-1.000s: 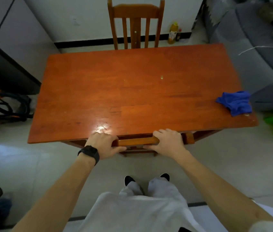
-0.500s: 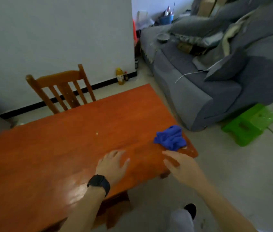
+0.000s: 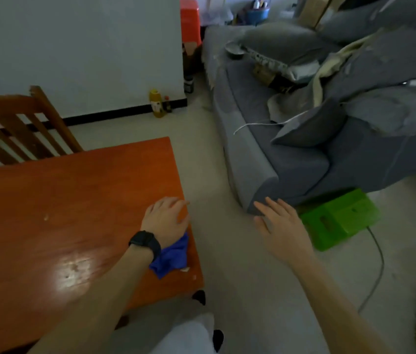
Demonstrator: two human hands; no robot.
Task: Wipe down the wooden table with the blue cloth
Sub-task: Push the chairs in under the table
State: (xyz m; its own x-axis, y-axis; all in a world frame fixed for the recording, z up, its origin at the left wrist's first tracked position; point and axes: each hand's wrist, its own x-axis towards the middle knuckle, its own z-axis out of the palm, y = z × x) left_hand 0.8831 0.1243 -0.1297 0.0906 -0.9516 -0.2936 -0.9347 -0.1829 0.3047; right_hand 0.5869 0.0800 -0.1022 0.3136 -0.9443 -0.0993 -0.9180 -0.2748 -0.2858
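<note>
L hand (image 3: pixel 166 218) fingers loose & straight at the table (image 3: pixel 74 200) edge w/ blue cloth (image 3: pixel 172 259) under the wrist, R hand (image 3: pixel 282 227) splayed wide over floor (image 3: pixel 227 254).

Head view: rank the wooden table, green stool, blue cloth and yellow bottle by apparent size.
1. wooden table
2. green stool
3. blue cloth, partly hidden, so its full size is unsure
4. yellow bottle, smallest, though farthest from the camera
</note>
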